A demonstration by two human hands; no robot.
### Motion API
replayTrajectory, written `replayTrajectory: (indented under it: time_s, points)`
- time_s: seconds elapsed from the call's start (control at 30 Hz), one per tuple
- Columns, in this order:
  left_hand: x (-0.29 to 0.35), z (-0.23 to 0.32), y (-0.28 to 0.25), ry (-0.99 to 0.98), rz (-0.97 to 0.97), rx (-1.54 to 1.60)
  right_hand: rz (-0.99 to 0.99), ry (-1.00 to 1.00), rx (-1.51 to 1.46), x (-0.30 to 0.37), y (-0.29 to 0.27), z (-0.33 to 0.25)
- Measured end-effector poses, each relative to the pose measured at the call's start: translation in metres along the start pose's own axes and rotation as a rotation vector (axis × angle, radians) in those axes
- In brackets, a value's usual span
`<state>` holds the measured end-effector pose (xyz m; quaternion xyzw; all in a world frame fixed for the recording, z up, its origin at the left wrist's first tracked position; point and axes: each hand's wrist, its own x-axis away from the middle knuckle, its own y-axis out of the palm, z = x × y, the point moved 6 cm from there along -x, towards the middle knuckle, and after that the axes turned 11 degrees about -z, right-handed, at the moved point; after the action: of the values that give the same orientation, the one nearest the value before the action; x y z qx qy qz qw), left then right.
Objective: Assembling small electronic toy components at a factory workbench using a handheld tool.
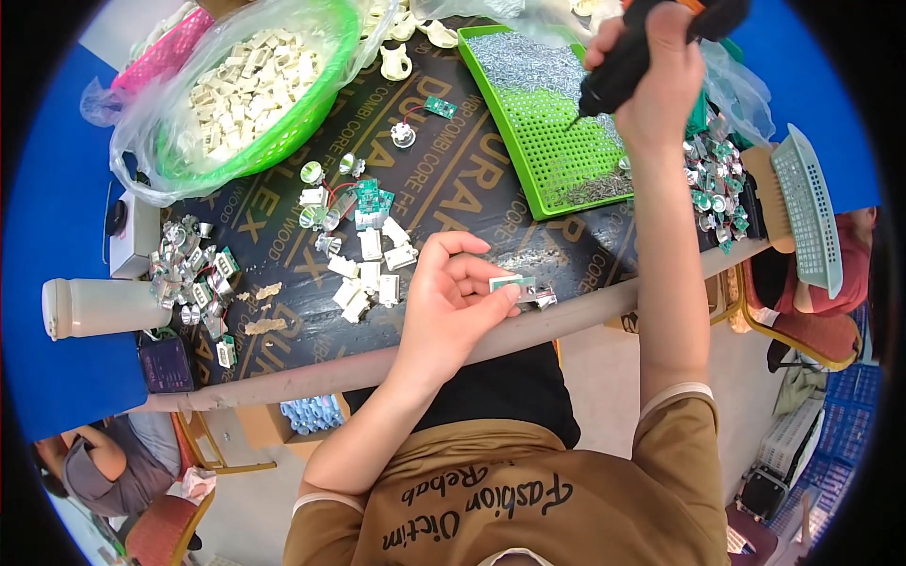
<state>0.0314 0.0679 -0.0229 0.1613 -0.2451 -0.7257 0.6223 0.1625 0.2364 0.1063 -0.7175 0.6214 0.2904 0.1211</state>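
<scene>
Near the table's front edge my left hand [442, 307] pinches a small circuit board [510, 282] between thumb and fingers. A little silvery piece [545, 299] shows just beside it; whether the two are joined I cannot tell. My right hand [668, 99] is wrapped round a black electric screwdriver [615, 77], raised over a green perforated tray [514, 151]. Its thin bit points down toward the tray, apparently above the surface. Silvery screws [528, 66] heap in the tray's far part, and darker ones lie along its near edge. White plastic housings [370, 274] lie left of my left hand.
A green basket [326, 118] of cream plastic parts stands far left. Circuit boards with small reflectors [316, 198] lie mid-table, with piles at left [193, 274] and right [717, 179]. A translucent bottle [104, 308] lies at the left edge. Other people sit at both sides.
</scene>
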Motion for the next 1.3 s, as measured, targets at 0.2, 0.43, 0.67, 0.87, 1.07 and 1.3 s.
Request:
replayTrajectory:
  time_s: [0.2, 0.43, 0.67, 0.87, 1.07, 1.3]
  points:
    - [0.0, -0.001, 0.002, -0.018, -0.04, -0.02, -0.05, -0.058, 0.027, -0.007, 0.006, 0.012]
    - [-0.002, -0.002, 0.002, -0.042, -0.03, -0.027, -0.047, -0.015, 0.059, -0.007, 0.005, 0.022]
    - [-0.002, -0.002, 0.002, -0.029, -0.033, -0.025, -0.027, -0.004, 0.034, -0.007, 0.003, 0.027]
    - [-0.002, -0.001, 0.001, -0.014, -0.017, -0.038, -0.042, -0.011, 0.01, -0.006, 0.009, 0.026]
    - [-0.002, 0.0, 0.002, -0.023, -0.014, -0.028, -0.045, -0.04, 0.044, -0.007, 0.008, 0.026]
    - [-0.001, -0.002, 0.002, -0.02, -0.01, -0.037, -0.192, -0.064, -0.394, -0.01, 0.014, 0.034]
